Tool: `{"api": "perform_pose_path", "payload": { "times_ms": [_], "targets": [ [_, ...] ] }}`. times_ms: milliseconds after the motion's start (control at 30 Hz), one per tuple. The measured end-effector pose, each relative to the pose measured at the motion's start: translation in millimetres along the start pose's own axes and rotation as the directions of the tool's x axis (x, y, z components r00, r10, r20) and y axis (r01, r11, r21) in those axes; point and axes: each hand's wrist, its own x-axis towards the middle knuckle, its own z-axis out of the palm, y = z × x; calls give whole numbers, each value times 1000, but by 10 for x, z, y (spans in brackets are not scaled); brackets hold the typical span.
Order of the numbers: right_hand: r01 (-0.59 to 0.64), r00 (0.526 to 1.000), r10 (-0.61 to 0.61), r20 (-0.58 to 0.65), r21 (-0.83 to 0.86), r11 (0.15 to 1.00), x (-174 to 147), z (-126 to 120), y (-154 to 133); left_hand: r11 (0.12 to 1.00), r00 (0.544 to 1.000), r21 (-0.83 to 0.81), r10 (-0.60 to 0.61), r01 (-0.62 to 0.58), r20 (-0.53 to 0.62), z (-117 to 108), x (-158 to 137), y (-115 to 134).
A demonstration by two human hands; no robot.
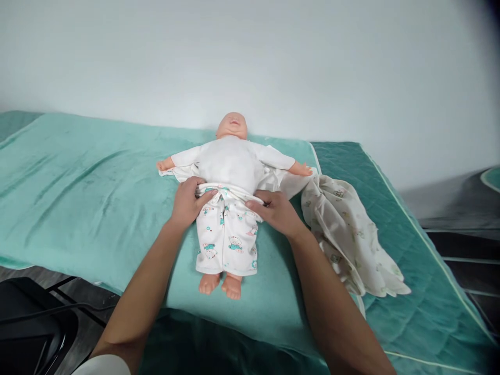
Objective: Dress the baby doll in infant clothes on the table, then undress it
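Observation:
A baby doll (233,164) with a white cloth body lies on its back, its arms spread and its feet toward me. White printed pants (228,234) cover its legs down to the ankles. My left hand (190,202) pinches the waistband on the left side, thumb in front and fingers curled behind. On the other side, my right hand (279,211) grips the waistband the same way, the thumb lying along its edge. The waistband sits around the doll's lower belly. Pale cloth shows beneath the doll's outstretched arms.
A crumpled white printed garment (347,234) lies right of the doll. Underneath is a light green blanket (97,192) over a darker quilted green cover (414,291). A pale wall (250,62) rises behind the bed. A black chair (35,323) stands at the lower left.

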Motion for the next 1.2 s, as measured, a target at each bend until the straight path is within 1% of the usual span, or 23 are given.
{"api": "perform_pose_path", "payload": {
  "times_ms": [133, 200, 233, 300, 367, 433, 533, 600, 667, 733, 800, 933, 1000, 1100, 1200],
  "targets": [
    [-56, 986, 42, 162, 86, 995, -103, 8, -64, 996, 998, 83, 14, -9, -55, 27, -27, -3],
    [-80, 980, 54, 194, 129, 988, -90, 11, -61, 995, 997, 103, 5, 3, -81, 36, -32, 11],
    [-87, 982, 60, 179, 145, 986, -76, 20, -50, 994, 996, 105, 0, 10, -90, 42, -28, 19],
    [-92, 992, 78, 97, 154, 984, -45, 55, -15, 995, 995, 93, -12, 21, -102, 59, -2, 33],
    [-101, 994, 105, -19, 138, 985, -15, 105, 33, 998, 993, 66, -11, 18, -113, 82, 52, 45],
    [-112, 985, 128, -118, 135, 985, 12, 159, 78, 999, 992, 40, 6, -1, -123, 113, 132, 57],
    [-128, 961, 150, -231, 109, 986, 52, 220, 119, 999, 991, 45, 37, -31, -128, 172, 291, 69],
    [-113, 945, 124, -302, 55, 992, 75, 242, 128, 997, 990, 67, 53, -45, -134, 207, 388, 74],
    [-70, 933, 66, -353, 2, 998, 92, 252, 133, 995, 988, 75, 70, -60, -139, 222, 427, 82],
    [-16, 922, -1, -387, -40, 999, 99, 258, 140, 995, 988, 61, 86, -79, -129, 202, 369, 97],
    [20, 906, -47, -421, -67, 998, 98, 264, 147, 994, 990, 46, 100, -96, -94, 147, 208, 117],
    [45, 877, -84, -472, -93, 995, 90, 282, 135, 993, 993, 58, 99, -103, 63, 16, -229, 145],
    [44, 877, -92, -471, -112, 993, 82, 289, 112, 993, 991, 80, 78, -87, 112, -15, -366, 145],
    [-4, 904, -45, -425, -113, 994, 15, 301, 55, 993, 992, 98, 53, -64, 115, -7, -403, 136],
    [-97, 937, 80, -340, -33, 995, -171, 328, -23, 994, 993, 96, 49, -60, 106, 22, -355, 132]
  ]
}}
